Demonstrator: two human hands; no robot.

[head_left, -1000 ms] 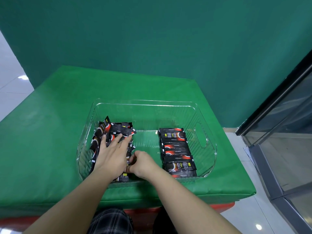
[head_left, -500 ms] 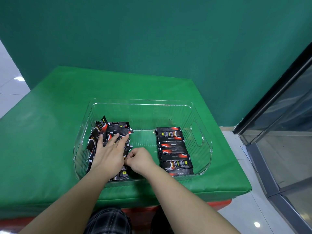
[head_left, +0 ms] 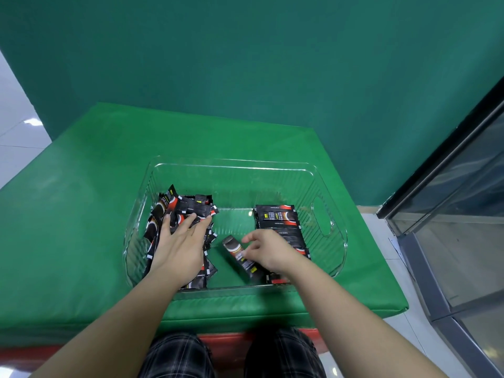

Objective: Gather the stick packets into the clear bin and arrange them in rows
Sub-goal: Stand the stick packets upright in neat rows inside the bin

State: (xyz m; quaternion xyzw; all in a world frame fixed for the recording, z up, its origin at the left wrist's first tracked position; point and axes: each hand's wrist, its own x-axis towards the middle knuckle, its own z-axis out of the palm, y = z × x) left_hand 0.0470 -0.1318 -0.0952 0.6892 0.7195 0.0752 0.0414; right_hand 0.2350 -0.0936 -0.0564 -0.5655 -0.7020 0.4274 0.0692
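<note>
Fingers of the left hand lie straight and spread, pressing flat on a loose heap of stick packets in the left part of the clear bin. The packets in that heap are black with red and white marks, and they overlap at different angles, some leaning against the bin's left wall. The right hand has its fingers curled, thumb and fingertips pinching a single packet near its middle; that packet lies tilted, one end toward the bin's centre and the other toward the near wall, between the heap and a neat row of packets. The row runs front to back along the right part of the bin, each packet lying crosswise and overlapping the next, and the right wrist covers its nearer end. A cut-out handle shows in the bin's right wall. The bin sits on a green table, with a green backdrop behind and glass panels to the right. Plaid-clad knees show at the bottom edge
</note>
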